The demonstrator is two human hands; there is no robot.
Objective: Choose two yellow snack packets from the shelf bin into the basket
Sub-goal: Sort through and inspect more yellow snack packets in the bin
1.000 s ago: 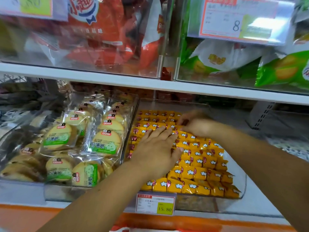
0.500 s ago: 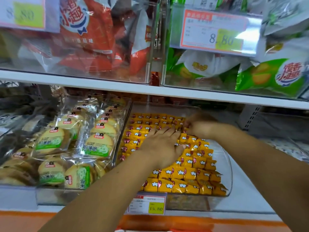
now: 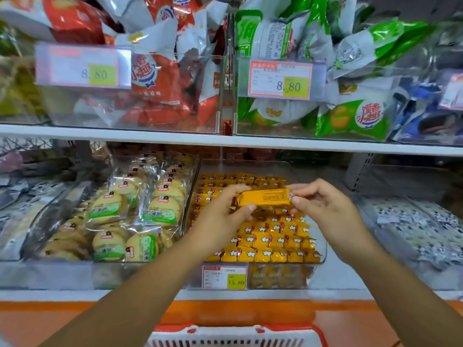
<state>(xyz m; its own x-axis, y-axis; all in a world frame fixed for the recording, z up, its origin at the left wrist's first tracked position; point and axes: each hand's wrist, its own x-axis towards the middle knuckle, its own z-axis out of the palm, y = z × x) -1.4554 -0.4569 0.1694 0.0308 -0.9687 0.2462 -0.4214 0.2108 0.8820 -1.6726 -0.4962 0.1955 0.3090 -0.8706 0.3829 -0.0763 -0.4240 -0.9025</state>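
A clear shelf bin (image 3: 323, 249) on the lower shelf is packed with several rows of small yellow snack packets (image 3: 270, 236). Above the bin, one yellow packet (image 3: 265, 197) is held level between both hands, its printed back facing me. My left hand (image 3: 225, 211) pinches its left end with thumb under and fingers over. My right hand (image 3: 323, 204) pinches the right end. The red and white basket (image 3: 235, 335) shows its rim at the bottom edge, below the hands.
Left of the yellow bin sits a bin of round biscuits in clear green-labelled wrappers (image 3: 140, 209). A price tag (image 3: 224, 276) hangs on the yellow bin's front. The upper shelf (image 3: 225, 141) carries bins of red and green bags. Black-and-white packets (image 3: 426, 229) lie to the right.
Both hands were down among the packets in the bin. They have risen and now hold one yellow packet between them above the bin. The camera has tilted so the basket rim shows.
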